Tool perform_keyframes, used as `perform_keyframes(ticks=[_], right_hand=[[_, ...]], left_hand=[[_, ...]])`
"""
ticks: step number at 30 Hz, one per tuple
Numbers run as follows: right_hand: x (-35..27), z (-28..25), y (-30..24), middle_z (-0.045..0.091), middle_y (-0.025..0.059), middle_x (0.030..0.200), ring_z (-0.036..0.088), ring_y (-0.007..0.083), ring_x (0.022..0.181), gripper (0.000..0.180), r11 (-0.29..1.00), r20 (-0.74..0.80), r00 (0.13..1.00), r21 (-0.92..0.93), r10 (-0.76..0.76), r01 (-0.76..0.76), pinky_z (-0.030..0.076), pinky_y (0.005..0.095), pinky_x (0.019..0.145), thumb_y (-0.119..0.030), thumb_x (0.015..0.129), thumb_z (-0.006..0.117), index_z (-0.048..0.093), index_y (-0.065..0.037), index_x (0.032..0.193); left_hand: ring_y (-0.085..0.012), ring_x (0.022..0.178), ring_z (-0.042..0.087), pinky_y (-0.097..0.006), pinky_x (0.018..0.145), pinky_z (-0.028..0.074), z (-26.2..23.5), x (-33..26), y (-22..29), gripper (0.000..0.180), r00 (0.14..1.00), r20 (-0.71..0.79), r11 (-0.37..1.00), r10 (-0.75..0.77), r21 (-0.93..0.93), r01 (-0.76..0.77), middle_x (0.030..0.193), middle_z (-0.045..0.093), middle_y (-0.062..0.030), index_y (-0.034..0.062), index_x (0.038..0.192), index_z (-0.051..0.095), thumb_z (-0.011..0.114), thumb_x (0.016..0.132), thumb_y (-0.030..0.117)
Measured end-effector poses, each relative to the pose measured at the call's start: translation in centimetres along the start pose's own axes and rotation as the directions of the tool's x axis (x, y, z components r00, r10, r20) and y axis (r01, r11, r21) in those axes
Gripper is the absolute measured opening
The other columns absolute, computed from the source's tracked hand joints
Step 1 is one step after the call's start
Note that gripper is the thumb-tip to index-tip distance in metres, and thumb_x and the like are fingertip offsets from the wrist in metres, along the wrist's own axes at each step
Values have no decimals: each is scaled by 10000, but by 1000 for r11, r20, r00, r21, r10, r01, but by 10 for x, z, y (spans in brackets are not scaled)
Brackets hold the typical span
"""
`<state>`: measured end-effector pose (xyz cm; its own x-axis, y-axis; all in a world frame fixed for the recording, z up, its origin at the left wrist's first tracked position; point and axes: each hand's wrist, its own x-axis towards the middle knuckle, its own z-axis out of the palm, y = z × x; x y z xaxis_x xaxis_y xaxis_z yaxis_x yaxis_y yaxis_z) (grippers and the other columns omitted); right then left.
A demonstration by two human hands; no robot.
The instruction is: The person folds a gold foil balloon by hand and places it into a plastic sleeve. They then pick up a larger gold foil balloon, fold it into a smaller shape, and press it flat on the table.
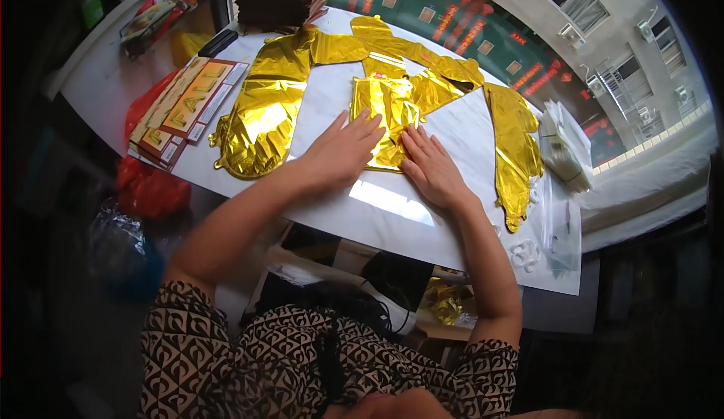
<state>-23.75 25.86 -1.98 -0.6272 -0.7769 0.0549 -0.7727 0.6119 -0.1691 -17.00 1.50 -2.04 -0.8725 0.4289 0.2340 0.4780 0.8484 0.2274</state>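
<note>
Patterned shirt cloth (302,343) lies nearest the camera, below the folded foil (392,110), a gold rectangle on the white table (328,102). Both hands are open, palms down, with no grip on anything. The left hand (343,151) lays nearly straight fingers across the folded foil's left side; the right hand (434,166), fingers slightly parted, touches its lower right edge.

Judging by the layout, the folding looks partway along: this one piece is down to a compact shape and seems to be getting pressed flat, while the foil around it lies spread out and unfolded. No foil sits in a bag that I can make out.

Counted, there is one folded foil, one wide foil shape (271,102) to its left, one long foil shape (513,147) to its right, and overlapping foil (445,64) behind it, whose number I cannot tell. One card stack (283,0) stands behind it to the left, one bag pile (566,147) to its right.
</note>
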Motion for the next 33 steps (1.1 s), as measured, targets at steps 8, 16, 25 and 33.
perform_keyframes(ticks=[8,16,25,33], right_hand=[[1,5,7,279,155,1581,189,266,1491,556,992,-33,999,120,29,-25,123,393,1211,-353,1034,386,353,-44,1495],[1,7,3,244,141,1595,179,278,1492,526,998,-42,999,58,20,-17,118,403,1215,-278,1040,331,305,-62,1518],[-1,-8,31,309,181,1563,208,279,1485,467,761,-40,984,639,173,-107,152,349,1203,-263,1056,383,413,-36,1462],[19,-8,13,588,257,1256,584,368,1109,478,844,-220,867,424,447,-328,455,405,974,-312,948,550,551,20,1291]], left_hand=[[-331,1460,254,-501,1187,176,-4,0,-4,508,982,190,997,13,-73,1,1555,311,-175,31,1463,377,420,1015,266],[-343,1474,206,-493,1197,132,-2,13,0,533,997,15,998,70,-9,-69,1567,280,-183,37,1480,355,401,1020,302],[-357,1465,219,-492,1195,140,10,26,-10,571,985,151,995,87,30,-92,1566,277,-191,39,1483,352,412,999,337],[-364,1460,227,-496,1192,148,8,19,-10,585,989,122,996,83,12,-85,1562,282,-202,34,1483,348,423,981,325]])
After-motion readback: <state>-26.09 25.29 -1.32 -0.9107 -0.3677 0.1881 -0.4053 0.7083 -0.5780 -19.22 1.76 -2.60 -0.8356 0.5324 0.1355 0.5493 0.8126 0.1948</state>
